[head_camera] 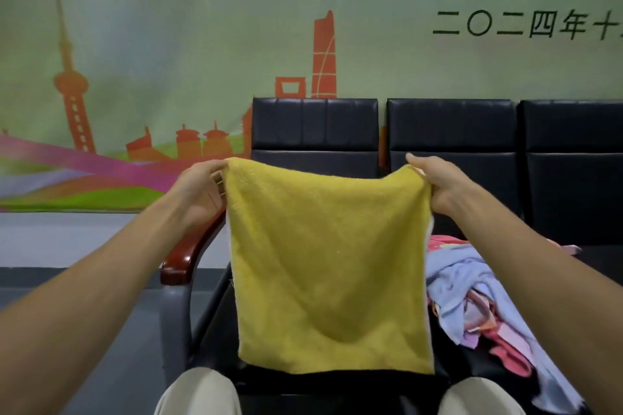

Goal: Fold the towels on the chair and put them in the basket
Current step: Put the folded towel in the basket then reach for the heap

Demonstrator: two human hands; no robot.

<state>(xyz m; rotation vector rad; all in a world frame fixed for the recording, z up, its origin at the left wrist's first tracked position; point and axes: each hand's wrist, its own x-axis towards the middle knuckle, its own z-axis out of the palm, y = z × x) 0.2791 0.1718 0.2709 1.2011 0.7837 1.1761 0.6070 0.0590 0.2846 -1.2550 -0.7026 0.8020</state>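
Presently the yellow towel (327,263) is held up in the air, spread flat and facing the person, in front of the left seat of a row of black padded chairs (313,125). Its top edge runs left to right with a slight sag in the middle. Its two side edges fall straight down, and the bottom edge hangs level just above the near edge of the seat. The cloth is close to square; if either axis is longer, it is the vertical one.

The left hand (202,185) pinches the upper left corner, thumb on top and fingers curled at the edge. The right hand (435,184) pinches the upper right corner in the same way; its fingers are largely hidden behind the cloth. Both arms are stretched forward.

A loose pile of towels (472,293), pale blue, pink and lilac, lies unfolded on the seat to the right, just beside the hanging towel. A wooden armrest (182,256) stands at the left end of the row. The person's knees (199,391) show at the near edge. A printed banner (135,77) covers the far wall.
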